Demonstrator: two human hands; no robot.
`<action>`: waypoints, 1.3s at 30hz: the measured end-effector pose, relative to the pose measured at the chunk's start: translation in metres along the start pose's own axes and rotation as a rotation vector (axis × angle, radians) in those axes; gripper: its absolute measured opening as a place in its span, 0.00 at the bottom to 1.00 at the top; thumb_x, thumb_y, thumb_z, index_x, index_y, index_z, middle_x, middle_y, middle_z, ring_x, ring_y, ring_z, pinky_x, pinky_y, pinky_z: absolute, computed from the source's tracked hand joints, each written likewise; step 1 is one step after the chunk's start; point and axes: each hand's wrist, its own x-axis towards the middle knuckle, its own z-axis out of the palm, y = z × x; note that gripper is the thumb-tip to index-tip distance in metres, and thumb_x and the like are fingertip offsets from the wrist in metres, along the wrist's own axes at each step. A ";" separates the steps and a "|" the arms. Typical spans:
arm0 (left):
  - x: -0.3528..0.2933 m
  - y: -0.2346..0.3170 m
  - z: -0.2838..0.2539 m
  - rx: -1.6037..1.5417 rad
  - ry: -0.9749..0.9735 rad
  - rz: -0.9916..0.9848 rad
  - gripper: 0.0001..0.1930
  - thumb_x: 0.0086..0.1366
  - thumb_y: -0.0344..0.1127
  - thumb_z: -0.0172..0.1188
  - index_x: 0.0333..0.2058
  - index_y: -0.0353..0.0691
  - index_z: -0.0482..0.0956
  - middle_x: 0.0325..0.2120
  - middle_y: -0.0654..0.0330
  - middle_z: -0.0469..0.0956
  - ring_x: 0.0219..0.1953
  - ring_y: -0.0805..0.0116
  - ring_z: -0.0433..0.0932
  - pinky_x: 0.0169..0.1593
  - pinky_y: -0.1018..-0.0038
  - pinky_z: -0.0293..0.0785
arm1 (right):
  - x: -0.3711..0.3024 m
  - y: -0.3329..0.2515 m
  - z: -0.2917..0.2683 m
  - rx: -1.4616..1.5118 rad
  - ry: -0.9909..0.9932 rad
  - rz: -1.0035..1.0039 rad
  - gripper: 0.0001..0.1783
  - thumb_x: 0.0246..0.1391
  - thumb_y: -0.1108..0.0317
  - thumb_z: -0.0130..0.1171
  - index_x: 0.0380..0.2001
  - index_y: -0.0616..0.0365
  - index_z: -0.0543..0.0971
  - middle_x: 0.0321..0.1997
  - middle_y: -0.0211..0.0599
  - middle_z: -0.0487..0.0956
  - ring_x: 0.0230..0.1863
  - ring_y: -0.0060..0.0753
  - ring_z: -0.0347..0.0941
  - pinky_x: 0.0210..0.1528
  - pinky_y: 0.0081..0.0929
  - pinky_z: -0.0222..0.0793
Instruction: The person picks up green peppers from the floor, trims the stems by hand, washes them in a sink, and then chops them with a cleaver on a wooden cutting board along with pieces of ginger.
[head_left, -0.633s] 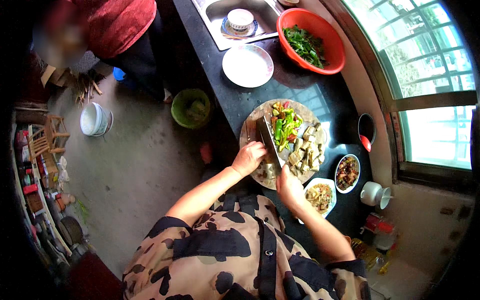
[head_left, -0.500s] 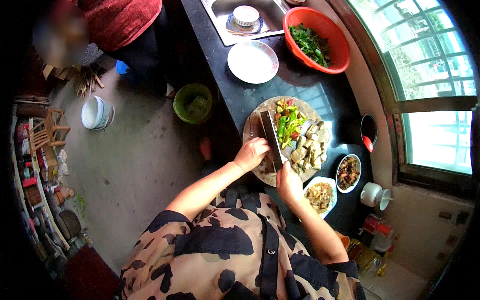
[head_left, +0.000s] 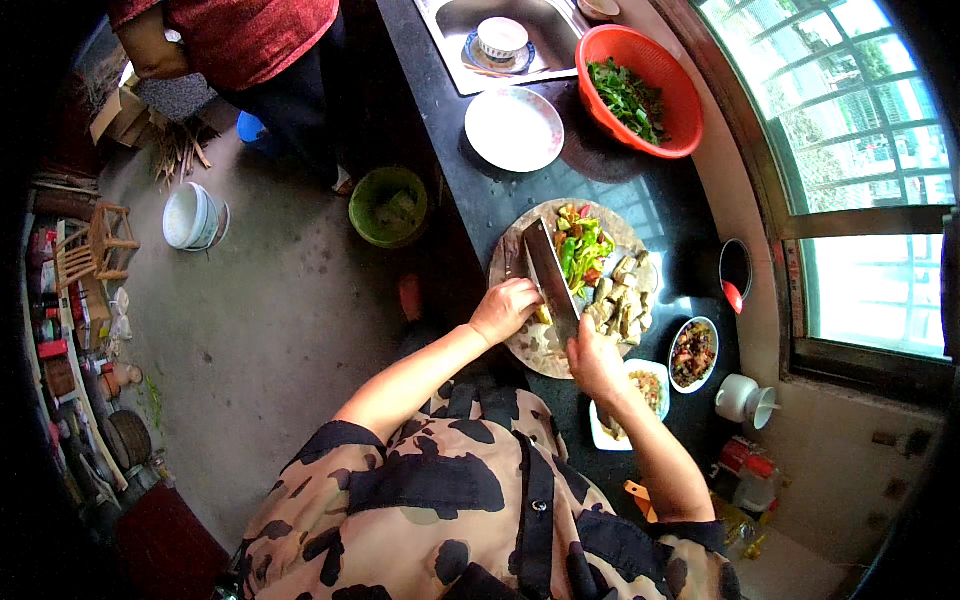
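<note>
My right hand (head_left: 597,362) is closed round the handle of a cleaver (head_left: 547,265), whose broad dark blade slants away over a round chopping board (head_left: 540,357). Bent and bunched, the fingers of my left hand (head_left: 506,310) press down on the board at the blade's left side. A small yellowish piece (head_left: 543,314) shows by the fingertips; anything under them is hidden. Right of the blade lie cut green and red peppers (head_left: 584,247). Nearer to me on the board is a heap of grey-green chunks (head_left: 624,300), of a kind I cannot make out.
A white plate (head_left: 514,129), a red colander (head_left: 690,120) of leafy greens and a sink (head_left: 560,62) lie beyond the board. Two dishes of food, one oval (head_left: 715,365) and one angular (head_left: 603,432), stand at right. A green bucket (head_left: 388,207) and another person (head_left: 250,45) are at left.
The cleaver has tilted, so more of its blade face shows, and its handle end has moved right with my right hand. My left hand stays at nearly the same spot.
</note>
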 end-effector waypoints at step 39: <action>0.005 0.002 -0.004 -0.020 -0.077 0.020 0.05 0.50 0.26 0.56 0.28 0.36 0.75 0.30 0.56 0.74 0.35 0.57 0.75 0.39 0.68 0.73 | -0.013 0.015 0.035 0.308 0.281 0.129 0.10 0.53 0.68 0.49 0.34 0.62 0.62 0.20 0.61 0.73 0.25 0.64 0.71 0.25 0.51 0.65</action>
